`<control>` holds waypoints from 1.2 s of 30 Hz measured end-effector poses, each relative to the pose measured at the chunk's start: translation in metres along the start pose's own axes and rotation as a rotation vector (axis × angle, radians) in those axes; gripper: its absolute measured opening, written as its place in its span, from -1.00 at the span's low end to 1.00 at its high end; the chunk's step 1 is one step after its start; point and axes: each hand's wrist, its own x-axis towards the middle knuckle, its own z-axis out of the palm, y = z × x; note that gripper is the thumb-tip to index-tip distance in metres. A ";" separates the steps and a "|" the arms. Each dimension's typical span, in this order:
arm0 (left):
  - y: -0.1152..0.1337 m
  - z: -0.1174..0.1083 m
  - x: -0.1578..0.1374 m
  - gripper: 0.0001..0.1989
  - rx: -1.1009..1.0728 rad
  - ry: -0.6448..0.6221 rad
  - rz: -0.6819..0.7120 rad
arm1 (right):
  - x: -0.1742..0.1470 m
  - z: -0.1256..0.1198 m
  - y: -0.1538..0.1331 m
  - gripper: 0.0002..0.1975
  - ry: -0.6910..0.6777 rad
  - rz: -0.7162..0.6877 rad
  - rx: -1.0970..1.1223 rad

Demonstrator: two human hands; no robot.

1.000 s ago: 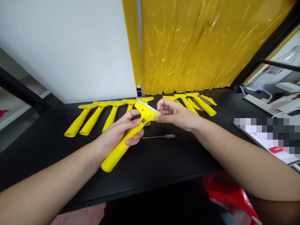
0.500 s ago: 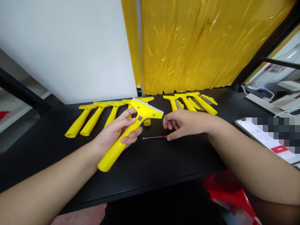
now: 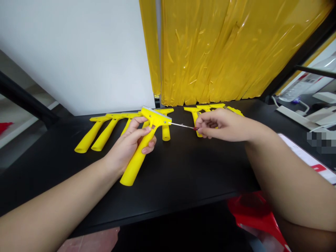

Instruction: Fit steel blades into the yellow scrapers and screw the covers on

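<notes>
My left hand (image 3: pixel 136 138) is closed around the handle of a yellow scraper (image 3: pixel 133 164), whose wide head with a metal edge points up and away from me. Two small screws show on that head. Pinched in the fingers of my right hand (image 3: pixel 217 122) is a thin screwdriver (image 3: pixel 182 125) with a red handle end. Its shaft points left, and the tip is at the right end of the scraper's head, close to the screw there. Whether the tip sits in the screw I cannot tell. My right fingers hide most of the screwdriver's handle.
Several more yellow scrapers (image 3: pixel 90 136) lie along the back of the black table (image 3: pixel 173 175), some behind my hands. Behind it are a white panel (image 3: pixel 99 52) and yellow plastic sheeting (image 3: pixel 204 52). A phone (image 3: pixel 301 154) lies to the right, and a red bag (image 3: pixel 257 213) is below the front edge.
My right hand has picked the screwdriver up off the table and brought its tip to the scraper's head. My left hand has tilted the scraper slightly more upright.
</notes>
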 end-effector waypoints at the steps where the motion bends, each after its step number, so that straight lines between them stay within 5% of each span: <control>1: -0.001 0.000 0.001 -0.61 0.010 0.002 -0.001 | 0.000 -0.001 0.002 -0.84 0.064 -0.004 0.004; 5: -0.003 -0.003 0.003 -0.61 0.035 0.005 0.011 | 0.003 0.007 0.006 -0.84 0.165 -0.019 -0.024; 24: -0.010 -0.007 0.001 -0.68 0.133 -0.086 0.118 | 0.008 0.014 0.001 -0.81 0.166 0.041 0.015; 29: -0.012 -0.003 -0.001 -0.64 0.177 -0.050 0.181 | 0.011 0.018 -0.002 -0.72 0.250 0.036 -0.090; 36: -0.011 0.003 -0.004 -0.65 0.262 0.055 0.246 | 0.012 0.036 -0.015 -0.90 0.350 -0.078 -0.233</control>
